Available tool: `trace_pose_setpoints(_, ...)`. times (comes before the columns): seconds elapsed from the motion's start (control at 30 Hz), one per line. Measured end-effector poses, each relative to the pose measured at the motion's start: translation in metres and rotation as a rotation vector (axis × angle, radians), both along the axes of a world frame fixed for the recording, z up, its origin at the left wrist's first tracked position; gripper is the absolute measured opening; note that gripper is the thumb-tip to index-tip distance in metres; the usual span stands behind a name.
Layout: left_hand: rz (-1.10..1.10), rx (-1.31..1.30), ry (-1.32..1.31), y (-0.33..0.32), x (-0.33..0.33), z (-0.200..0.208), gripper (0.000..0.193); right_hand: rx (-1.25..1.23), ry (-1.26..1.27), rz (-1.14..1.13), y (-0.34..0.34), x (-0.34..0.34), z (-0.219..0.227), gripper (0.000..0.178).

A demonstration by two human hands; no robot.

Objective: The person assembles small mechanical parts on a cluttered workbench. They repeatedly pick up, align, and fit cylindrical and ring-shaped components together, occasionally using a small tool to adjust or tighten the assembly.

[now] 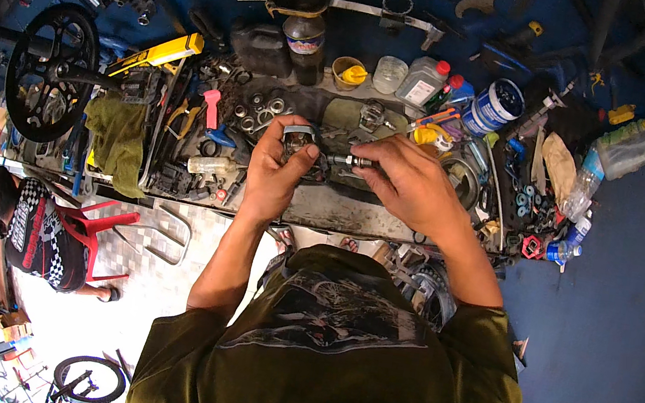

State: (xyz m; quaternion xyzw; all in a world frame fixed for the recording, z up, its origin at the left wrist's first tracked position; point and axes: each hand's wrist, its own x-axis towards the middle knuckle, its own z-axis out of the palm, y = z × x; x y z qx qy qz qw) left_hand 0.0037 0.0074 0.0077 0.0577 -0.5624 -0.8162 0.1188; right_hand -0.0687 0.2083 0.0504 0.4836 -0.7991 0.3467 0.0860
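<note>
Above the near part of the cluttered workbench, my left hand is closed around a dark, rounded part with a silvery edge. Its thumb lies on the near side, and the fingers hide much of it. My right hand pinches a short metal axle, threaded in places, between thumb and fingers. The axle lies level and points toward the rounded part; I cannot tell whether they touch. Beyond my hands, a small clear jar stands on the bench, and several metal rings lie to the left.
Along the back stand a dark bottle, a white jug with a red cap and a blue-white tub. A black wheel and a green cloth are at the left. A person sits on a red chair behind.
</note>
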Motion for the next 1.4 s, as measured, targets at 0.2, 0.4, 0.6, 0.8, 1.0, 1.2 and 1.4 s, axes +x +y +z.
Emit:
trace_pose_setpoints(0.2,-0.016,-0.179,0.011,0.000,0.004,0.006,0.031,-0.018,0.161,0.007,-0.002,0.005,-0.006,0.029)
trace_pose_setpoints(0.4,-0.035,-0.275,0.046,-0.001,0.010,0.017,0.031,-0.062,0.087,-0.015,-0.004,0.008,-0.002,0.028)
trace_pose_setpoints(0.6,0.009,-0.545,0.228,-0.001,0.012,0.021,0.032,-0.049,-0.018,0.012,-0.006,0.007,-0.003,0.023)
trace_pose_setpoints(0.8,-0.048,-0.599,0.405,-0.008,0.010,0.014,0.036,0.003,-0.191,0.009,-0.005,0.010,-0.003,0.021)
trace_pose_setpoints(1.0,-0.067,-0.411,0.589,-0.020,0.011,-0.003,0.039,-0.116,0.208,0.064,-0.007,0.011,0.000,0.031)
trace_pose_setpoints(1.2,0.039,-0.429,0.677,-0.015,0.012,0.007,0.050,-0.142,0.280,0.074,-0.005,0.013,0.002,0.034)
trace_pose_setpoints(1.4,0.009,-0.522,0.755,-0.021,0.009,0.008,0.039,-0.146,0.372,0.097,-0.005,0.012,0.001,0.032)
